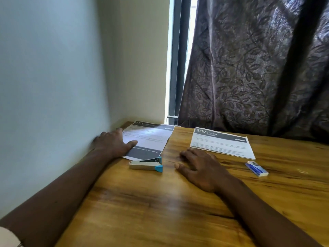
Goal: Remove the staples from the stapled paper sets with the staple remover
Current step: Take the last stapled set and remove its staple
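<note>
Left hand (114, 143) laid flat, fingers relaxed, on far-left paper set (151, 138); right hand (199, 168) rested open on table (142, 202), nothing held. Staple remover (146, 164) lies untouched betw. them. Staples can't be made out, prob. too small. Next: remover to be picked up, stapled corner found.

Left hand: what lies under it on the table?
The left hand rests on the left edge of the paper set headed 2764, on the table. The paper beneath the palm cannot be seen.
</note>
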A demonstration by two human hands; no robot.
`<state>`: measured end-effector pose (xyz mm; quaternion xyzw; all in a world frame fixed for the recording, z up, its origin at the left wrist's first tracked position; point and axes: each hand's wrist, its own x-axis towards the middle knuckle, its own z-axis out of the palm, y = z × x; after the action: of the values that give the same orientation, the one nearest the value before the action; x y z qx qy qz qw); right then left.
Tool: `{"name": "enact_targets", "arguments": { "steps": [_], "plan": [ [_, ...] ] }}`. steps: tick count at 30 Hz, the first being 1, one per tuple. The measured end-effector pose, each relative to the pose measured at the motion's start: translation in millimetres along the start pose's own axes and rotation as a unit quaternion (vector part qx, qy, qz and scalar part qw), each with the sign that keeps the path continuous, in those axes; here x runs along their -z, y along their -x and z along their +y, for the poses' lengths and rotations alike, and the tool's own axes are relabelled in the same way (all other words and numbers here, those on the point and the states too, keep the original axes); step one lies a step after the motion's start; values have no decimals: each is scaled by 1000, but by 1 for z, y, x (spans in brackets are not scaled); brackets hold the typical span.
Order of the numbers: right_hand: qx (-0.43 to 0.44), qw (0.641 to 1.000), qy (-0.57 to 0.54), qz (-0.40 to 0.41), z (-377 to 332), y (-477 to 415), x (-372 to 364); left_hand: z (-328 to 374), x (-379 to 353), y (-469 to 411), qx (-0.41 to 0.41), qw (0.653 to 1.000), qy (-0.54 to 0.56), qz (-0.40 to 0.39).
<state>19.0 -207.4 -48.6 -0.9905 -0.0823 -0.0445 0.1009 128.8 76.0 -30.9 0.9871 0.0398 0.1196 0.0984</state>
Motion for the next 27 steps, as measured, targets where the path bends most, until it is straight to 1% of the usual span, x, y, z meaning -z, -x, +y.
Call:
{"name": "enact_targets", "arguments": {
  "steps": [3, 6, 8, 11, 15, 17, 19, 22, 25, 27],
  "plan": [
    [-1, 1000, 0, 0, -1, 2, 1, 0, 2, -2, 2, 999, 36, 22],
    [-5, 1000, -4, -3, -3, 4, 3, -6, 2, -5, -8, 991, 127, 40],
    [-6, 1000, -6, -5, -4, 5, 4, -10, 1, -6, -6, 978, 201, 59],
    [-5, 1000, -11, -4, -5, 6, 5, -13, 2, -5, 22, 945, 314, 93],
    [-10, 1000, -19, -5, -6, 6, 5, -15, 10, -5, 32, 877, 462, 129],
    [-10, 999, -31, 2, -5, 6, 5, -14, 17, -7, -1, 854, 494, 162],
    [-12, 998, -55, 18, -4, 6, 4, -8, 27, -4, -56, 829, 523, 188],
    [-10, 990, -129, 56, 1, 7, 3, 9, 41, 10, -146, 791, 548, 230],
    [-2, 965, -241, 101, 1, 8, 4, 26, 47, 30, -209, 759, 560, 259],
    [-2, 945, -295, 142, 1, 8, 7, 35, 46, 39, -241, 752, 553, 266]
  ]
}}
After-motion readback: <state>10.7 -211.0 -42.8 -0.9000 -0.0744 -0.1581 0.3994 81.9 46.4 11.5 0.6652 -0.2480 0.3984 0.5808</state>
